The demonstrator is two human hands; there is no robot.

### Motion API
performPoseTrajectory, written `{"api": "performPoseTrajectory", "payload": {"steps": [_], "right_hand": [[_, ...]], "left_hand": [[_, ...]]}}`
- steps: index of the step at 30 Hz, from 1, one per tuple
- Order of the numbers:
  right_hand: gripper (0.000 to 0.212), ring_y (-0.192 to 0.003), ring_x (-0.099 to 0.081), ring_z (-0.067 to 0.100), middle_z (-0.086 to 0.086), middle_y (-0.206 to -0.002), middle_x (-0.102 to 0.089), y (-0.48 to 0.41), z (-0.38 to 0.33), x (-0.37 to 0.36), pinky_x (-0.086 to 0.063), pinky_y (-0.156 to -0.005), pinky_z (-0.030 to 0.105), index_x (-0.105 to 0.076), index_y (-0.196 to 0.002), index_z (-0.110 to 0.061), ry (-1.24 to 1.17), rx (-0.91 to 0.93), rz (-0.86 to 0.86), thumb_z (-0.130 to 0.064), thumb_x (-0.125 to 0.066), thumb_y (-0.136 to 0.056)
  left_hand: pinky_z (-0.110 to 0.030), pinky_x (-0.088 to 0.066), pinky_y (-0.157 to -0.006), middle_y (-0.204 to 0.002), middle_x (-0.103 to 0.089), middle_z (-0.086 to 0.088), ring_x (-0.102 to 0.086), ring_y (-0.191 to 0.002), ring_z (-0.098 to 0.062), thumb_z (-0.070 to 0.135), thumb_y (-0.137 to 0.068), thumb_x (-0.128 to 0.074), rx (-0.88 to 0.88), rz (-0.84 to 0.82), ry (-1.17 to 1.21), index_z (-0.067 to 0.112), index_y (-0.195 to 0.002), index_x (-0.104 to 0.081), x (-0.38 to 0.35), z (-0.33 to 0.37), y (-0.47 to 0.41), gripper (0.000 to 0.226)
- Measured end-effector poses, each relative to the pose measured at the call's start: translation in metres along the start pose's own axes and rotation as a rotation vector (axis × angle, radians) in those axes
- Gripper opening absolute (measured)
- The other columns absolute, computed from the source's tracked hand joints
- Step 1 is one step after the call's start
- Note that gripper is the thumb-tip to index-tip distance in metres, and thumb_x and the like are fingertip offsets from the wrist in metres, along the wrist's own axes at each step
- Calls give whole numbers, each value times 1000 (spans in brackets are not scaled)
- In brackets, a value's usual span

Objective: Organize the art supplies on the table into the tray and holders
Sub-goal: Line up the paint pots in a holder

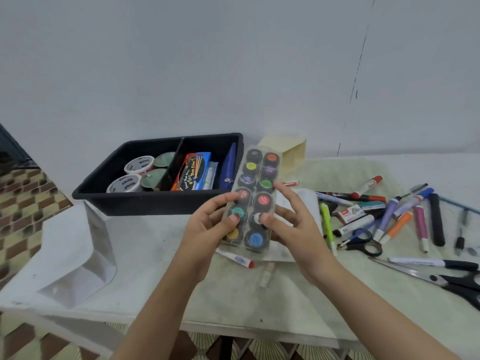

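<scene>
A clear plastic pack of small paint pots with coloured lids is held up above the table, just right of the black divided tray. My left hand grips its left edge, thumb on the front over a teal lid. My right hand holds the right edge, thumb pressed near a white lid and fingers behind. The tray contains two white tubs, green lids, a blue colour-pen box and a dark blue pouch.
Markers, pens and highlighters lie scattered on the right. Small scissors and large scissors lie there too. A red-capped marker sits under the pack. A beige paper holder stands behind; a white holder lies at left.
</scene>
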State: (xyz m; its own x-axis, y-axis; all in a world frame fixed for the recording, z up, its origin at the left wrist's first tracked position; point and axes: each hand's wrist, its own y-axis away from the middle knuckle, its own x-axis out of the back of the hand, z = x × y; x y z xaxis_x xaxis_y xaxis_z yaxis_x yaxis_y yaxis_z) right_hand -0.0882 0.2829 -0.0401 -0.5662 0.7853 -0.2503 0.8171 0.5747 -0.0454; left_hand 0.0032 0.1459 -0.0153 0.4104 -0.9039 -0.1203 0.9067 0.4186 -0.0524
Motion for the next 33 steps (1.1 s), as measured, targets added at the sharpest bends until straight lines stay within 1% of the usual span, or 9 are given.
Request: {"api": "performPoseTrajectory", "payload": {"steps": [3, 6, 8, 11, 15, 20, 24, 27, 33], "right_hand": [[59, -97, -67, 26, 14, -109, -68, -26, -1, -18, -57, -72, 34, -47, -133, -30, -41, -38, 6, 0, -63, -85], [58, -77, -69, 18, 12, -102, -70, -52, -6, -35, -55, -62, 25, -46, -135, -27, -26, -76, 2, -1, -62, -86], [59, -63, -66, 8, 8, -98, -69, -70, -7, -47, -49, -52, 20, -45, -137, -25, 3, -108, -4, -1, -62, -86], [62, -57, -62, 3, 4, -101, -67, -99, -4, -64, -46, -50, 19, -42, -140, -25, 93, -147, -6, -4, -63, -86], [64, -68, -63, 11, 7, -115, -63, -135, -1, -82, -49, -54, 21, -36, -144, -23, 164, -166, -23, -5, -62, -88], [67, -84, -67, 25, 11, -121, -61, -176, 15, -103, -58, -71, 36, -33, -146, -22, 220, -206, -55, -3, -60, -87], [65, -88, -67, 23, 12, -124, -59, -197, 27, -114, -56, -63, 30, -33, -146, -21, 221, -229, -51, -5, -59, -89], [68, -111, -59, 23, 6, -136, -52, -205, 34, -119, -53, -86, 35, -32, -146, -23, 320, -191, -58, -4, -61, -87], [63, -121, -53, 18, 2, -138, -51, -211, 46, -126, -46, -98, 31, -34, -145, -18, 533, -138, -57, -11, -61, -88]], "left_hand": [[-25, -57, -69, -100, -72, -2, -67, -85, -17, 4, -87, -55, -23, -63, -110, 21, -115, -60, 25, 11, -15, 33], [-7, -47, -71, -106, -67, 16, -63, -91, 4, 21, -90, -53, -51, -140, -319, 34, -122, -55, 53, 25, -34, 35], [-6, -42, -77, -113, -56, 28, -53, -99, 15, 28, -93, -50, -86, -89, -464, 41, -126, -49, 78, 27, -51, 36], [-19, -40, -97, -129, -53, 11, -50, -114, -2, 19, -98, -45, -152, 60, -679, 30, -135, -46, 121, 23, -80, 39], [-35, -20, -114, -153, -28, 1, -22, -141, -16, 19, -94, -53, -43, 5, -937, 24, -143, -37, 172, 11, -112, 52], [-47, -7, -118, -156, -17, 4, -10, -144, -13, 31, -94, -52, -17, -138, -1128, 18, -143, -35, 195, -7, -124, 53], [-45, 1, -118, -155, -17, 7, -7, -144, -7, 34, -94, -52, -71, -100, -1154, 18, -146, -28, 196, -10, -123, 59], [-44, 1, -118, -155, -17, 8, -7, -143, -7, 34, -94, -52, -65, -104, -1131, 21, -147, -26, 195, -9, -123, 61], [-39, 4, -117, -156, -15, 8, -5, -144, -6, 34, -94, -52, -37, -103, -1130, 23, -147, -24, 193, -7, -122, 62]]}}
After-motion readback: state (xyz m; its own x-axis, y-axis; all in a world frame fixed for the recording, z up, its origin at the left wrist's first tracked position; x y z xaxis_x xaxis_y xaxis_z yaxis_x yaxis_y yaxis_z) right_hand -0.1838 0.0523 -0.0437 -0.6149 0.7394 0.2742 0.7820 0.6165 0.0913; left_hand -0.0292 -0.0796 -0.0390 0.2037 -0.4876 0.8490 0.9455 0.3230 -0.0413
